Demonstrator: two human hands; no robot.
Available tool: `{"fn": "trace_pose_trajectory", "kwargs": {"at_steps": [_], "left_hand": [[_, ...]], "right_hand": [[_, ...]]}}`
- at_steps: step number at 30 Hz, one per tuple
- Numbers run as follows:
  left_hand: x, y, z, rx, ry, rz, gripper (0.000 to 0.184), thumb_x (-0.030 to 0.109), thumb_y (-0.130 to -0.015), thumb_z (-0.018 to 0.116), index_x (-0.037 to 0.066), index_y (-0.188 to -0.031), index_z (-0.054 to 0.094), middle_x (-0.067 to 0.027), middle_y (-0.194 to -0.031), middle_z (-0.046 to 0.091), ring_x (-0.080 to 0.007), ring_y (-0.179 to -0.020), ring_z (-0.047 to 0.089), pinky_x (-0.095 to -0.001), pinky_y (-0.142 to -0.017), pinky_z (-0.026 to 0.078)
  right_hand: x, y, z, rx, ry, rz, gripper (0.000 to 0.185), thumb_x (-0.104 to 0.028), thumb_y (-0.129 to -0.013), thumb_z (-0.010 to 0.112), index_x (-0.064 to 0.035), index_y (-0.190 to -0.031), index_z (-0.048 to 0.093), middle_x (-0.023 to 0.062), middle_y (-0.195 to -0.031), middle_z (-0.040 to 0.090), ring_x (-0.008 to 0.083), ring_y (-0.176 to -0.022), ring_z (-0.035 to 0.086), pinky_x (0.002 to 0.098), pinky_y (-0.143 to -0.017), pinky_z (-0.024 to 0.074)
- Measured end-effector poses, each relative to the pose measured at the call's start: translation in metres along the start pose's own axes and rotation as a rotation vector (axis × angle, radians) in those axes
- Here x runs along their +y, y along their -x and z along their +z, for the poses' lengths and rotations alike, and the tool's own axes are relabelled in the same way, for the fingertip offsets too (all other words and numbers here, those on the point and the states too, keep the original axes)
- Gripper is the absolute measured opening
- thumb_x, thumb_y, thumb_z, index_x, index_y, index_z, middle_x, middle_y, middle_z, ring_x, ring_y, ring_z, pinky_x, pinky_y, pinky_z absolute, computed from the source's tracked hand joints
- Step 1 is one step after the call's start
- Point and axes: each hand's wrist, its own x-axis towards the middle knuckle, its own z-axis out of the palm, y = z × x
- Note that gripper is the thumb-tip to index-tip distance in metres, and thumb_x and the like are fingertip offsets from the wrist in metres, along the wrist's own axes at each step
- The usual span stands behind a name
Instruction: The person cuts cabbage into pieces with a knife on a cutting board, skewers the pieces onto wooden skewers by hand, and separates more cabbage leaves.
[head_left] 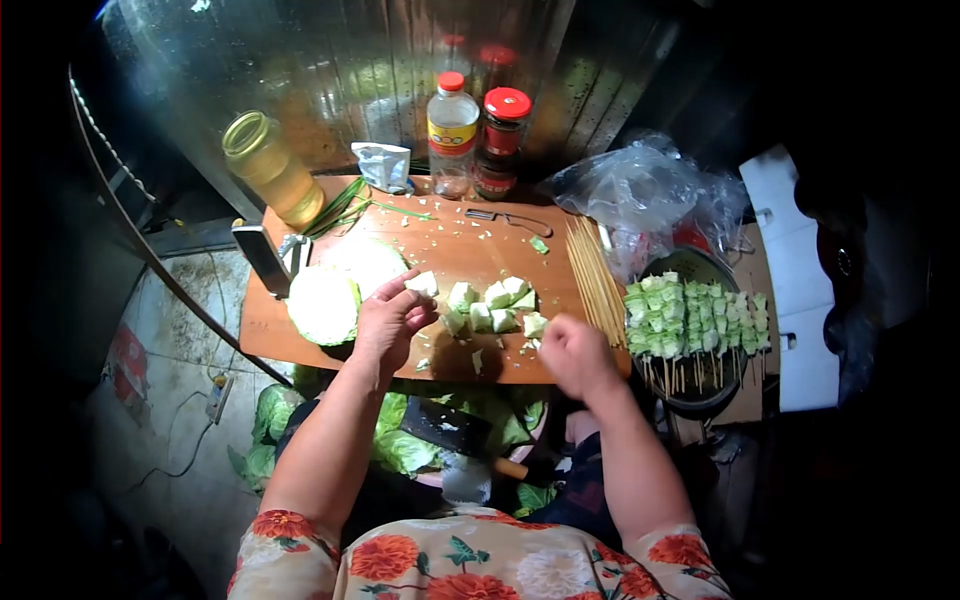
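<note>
My left hand (383, 322) pinches a pale piece of cabbage (423, 284) between its fingertips, above the wooden board (440, 366). Closed, with its fingers curled, my right hand (577, 357) is at the board's front right; what it grips, if anything, is hidden. A small cabbage chunk (535, 325) lies right beside it. Between my hands sits a group of several cut cabbage chunks (480, 318). Two halved cabbages, one of them a bright cut half (323, 305), rest left of my left hand. Bare wooden skewers (590, 275) lie in a bundle at the board's right.
Loaded cabbage skewers (690, 315) lie across a dark bowl (700, 402) at right. Behind the board stand a clear bottle (452, 135), a red-lidded jar (506, 125), and an oil jar (275, 175). A peeler-like tool (510, 220) and phone (262, 262) are on the board; a cleaver (447, 425) is below.
</note>
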Motion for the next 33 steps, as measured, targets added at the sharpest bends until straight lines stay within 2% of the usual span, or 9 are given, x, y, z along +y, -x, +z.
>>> {"fn": "trace_pose_trajectory", "kwargs": {"at_steps": [2,3,15,17,18,20,27,30,33], "left_hand": [[0.003,0.0,0.003,0.022,0.041,0.022,0.043,0.0,-0.085,0.056,-0.005,-0.127,0.046,-0.0138,-0.088,0.065,-0.0208,-0.074,0.065,-0.0307,-0.068,0.056],[0.004,0.001,0.005,0.052,0.055,0.039,0.045,-0.001,-0.084,0.055,-0.005,-0.128,0.045,-0.0143,-0.088,0.064,-0.0208,-0.073,0.065,-0.0306,-0.067,0.056],[0.013,0.005,0.0,0.124,-0.034,0.223,0.048,-0.004,-0.081,0.057,-0.004,-0.127,0.046,-0.0079,-0.092,0.061,-0.0169,-0.075,0.063,-0.0278,-0.068,0.054],[0.013,0.008,0.001,0.108,-0.243,0.336,0.048,-0.007,-0.08,0.058,-0.004,-0.126,0.048,-0.0079,-0.096,0.061,-0.0154,-0.077,0.063,-0.026,-0.068,0.053],[0.013,0.009,0.001,0.109,-0.244,0.334,0.048,-0.007,-0.08,0.058,-0.004,-0.126,0.048,-0.0079,-0.096,0.061,-0.0154,-0.077,0.063,-0.026,-0.068,0.053],[0.016,0.011,0.003,0.074,-0.273,0.349,0.049,-0.009,-0.078,0.059,-0.004,-0.126,0.048,-0.0081,-0.098,0.06,-0.0143,-0.078,0.062,-0.0244,-0.067,0.052],[0.027,0.021,0.007,-0.025,-0.205,0.27,0.047,-0.005,-0.079,0.063,-0.002,-0.124,0.052,-0.0054,-0.097,0.062,-0.0134,-0.082,0.062,-0.0241,-0.068,0.051],[0.029,0.022,0.006,-0.073,-0.238,0.224,0.046,-0.003,-0.079,0.065,0.001,-0.124,0.054,-0.0042,-0.098,0.062,-0.0137,-0.085,0.063,-0.0253,-0.07,0.051],[0.028,0.023,0.006,-0.08,-0.197,0.196,0.046,-0.002,-0.08,0.066,0.002,-0.124,0.054,-0.0043,-0.098,0.062,-0.0143,-0.085,0.063,-0.0264,-0.071,0.052]], "right_hand": [[-0.027,0.022,0.009,-0.148,-0.172,-0.034,0.009,-0.012,-0.075,0.059,-0.0039,-0.073,0.056,0.0015,-0.058,0.052,0.008,-0.056,0.049,0.0266,-0.054,0.0423],[-0.04,0.027,0.009,-0.212,-0.113,-0.002,0.013,-0.019,-0.075,0.06,-0.0059,-0.074,0.058,0.0141,-0.064,0.06,0.0306,-0.062,0.062,0.0355,-0.058,0.0485],[-0.049,0.038,0.031,-0.166,-0.106,-0.085,0.013,-0.018,-0.077,0.059,-0.0094,-0.086,0.063,0.0135,-0.067,0.061,0.0321,-0.064,0.063,0.0372,-0.06,0.0498],[-0.051,0.04,0.03,-0.228,-0.135,-0.09,0.016,-0.012,-0.085,0.058,-0.0039,-0.096,0.066,0.0046,-0.059,0.054,0.0072,-0.053,0.05,0.0244,-0.053,0.0424],[-0.05,0.041,0.032,-0.229,-0.135,-0.089,0.016,-0.012,-0.085,0.058,-0.0039,-0.096,0.066,0.0046,-0.059,0.054,0.0072,-0.053,0.05,0.0244,-0.053,0.0424],[-0.047,0.042,0.036,-0.238,-0.261,-0.027,0.016,-0.018,-0.087,0.058,-0.0063,-0.095,0.066,0.0148,-0.073,0.064,0.029,-0.066,0.064,0.0335,-0.06,0.0494],[-0.049,0.045,0.04,-0.157,-0.29,-0.119,0.017,-0.016,-0.089,0.059,-0.0018,-0.095,0.065,0.0161,-0.074,0.064,0.0267,-0.066,0.064,0.0318,-0.06,0.0489],[-0.05,0.047,0.039,-0.154,-0.387,-0.093,0.016,-0.014,-0.089,0.059,-0.0012,-0.094,0.066,0.0149,-0.073,0.064,0.0237,-0.064,0.064,0.0312,-0.06,0.0487],[-0.05,0.047,0.04,-0.157,-0.388,-0.1,0.016,-0.012,-0.092,0.056,0.0,-0.097,0.066,-0.0023,-0.066,0.056,0.0043,-0.061,0.049,0.0215,-0.056,0.0417]]}}
